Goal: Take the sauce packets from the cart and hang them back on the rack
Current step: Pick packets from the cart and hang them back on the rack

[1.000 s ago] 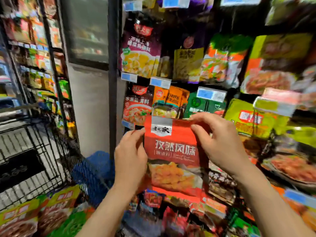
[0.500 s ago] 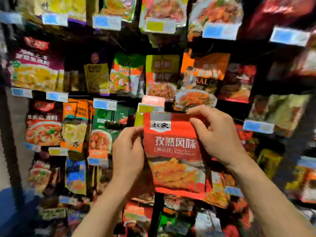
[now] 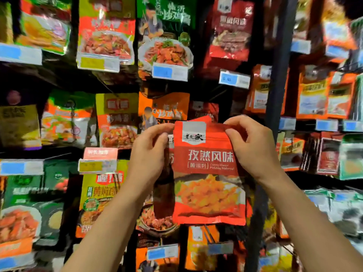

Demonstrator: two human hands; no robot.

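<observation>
Both forearms come up from the bottom edge, L and R, bare. Left hand (image 3: 151, 152) pinches the top-left corner of the red sauce packet (image 3: 209, 193), thumb in front, fingers curled behind. Right hand (image 3: 253, 148) pinches the top-right corner the same way, thumb on the front face. Packet hangs upright btw the two hands, held up in front of the rack (image 3: 275, 99), front facing the camera: grey label patch at top, white characters mid, pic of fried yellow pieces on the lower half. A second red edge peeks out just behind its top; can't tell if that's another packet in the grip or one on the rack.

Behind, rack is packed w/ hanging packets in rows. Just behind the left hand: orange packet (image 3: 163, 108) w/ a figure on it. Left of that, yellow-and-red packet (image 3: 116, 118). Lower left, pink-and-yellow price tag (image 3: 98, 161) above a yellow packet (image 3: 102, 193). Upper row: green packet (image 3: 167, 32) w/ a dish pic, blue price tag (image 3: 169, 72) below it, dark red packet (image 3: 229, 30) to the right. Dark upright post of the rack runs down right of the right hand; orange packets (image 3: 322, 95) beyond it. Much of the bkgd is blurred.
</observation>
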